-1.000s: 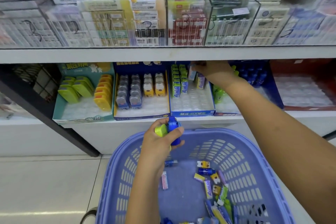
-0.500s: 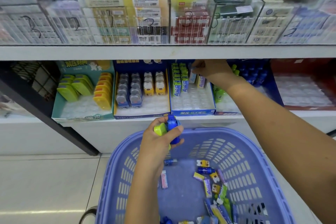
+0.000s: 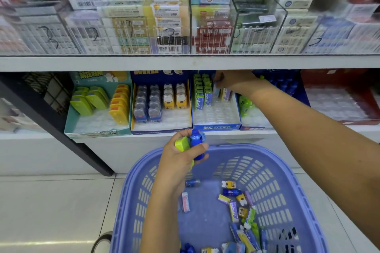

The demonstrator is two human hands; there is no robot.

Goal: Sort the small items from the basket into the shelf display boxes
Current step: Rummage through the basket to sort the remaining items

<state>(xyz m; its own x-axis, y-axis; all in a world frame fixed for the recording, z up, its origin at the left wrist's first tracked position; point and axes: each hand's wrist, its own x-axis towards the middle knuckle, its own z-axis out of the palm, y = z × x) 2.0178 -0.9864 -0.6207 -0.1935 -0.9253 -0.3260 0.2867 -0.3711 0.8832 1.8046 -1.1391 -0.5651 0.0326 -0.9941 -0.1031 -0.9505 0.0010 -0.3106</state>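
A purple plastic basket (image 3: 292,201) sits low in front of me with several small items (image 3: 242,209) loose on its bottom. Above its far rim my left hand (image 3: 181,162) grips a blue bottle-shaped item (image 3: 196,144) and a green item (image 3: 182,143) together. My right hand (image 3: 232,81) reaches under the shelf into the back of the blue-fronted display box (image 3: 218,127). Its fingers pinch a small pack (image 3: 216,90) beside the rows of green packs (image 3: 202,92).
Left of that box stand a blue box of grey and yellow bear items (image 3: 160,129) and a teal box of green and yellow items (image 3: 96,132). To the right are a box with blue bottles (image 3: 285,86) and a red tray (image 3: 349,121). The upper shelf (image 3: 185,61) carries clear cases.
My right hand stays at the back of the blue-fronted box, shifted slightly. My left hand keeps its items in the same place above the basket.
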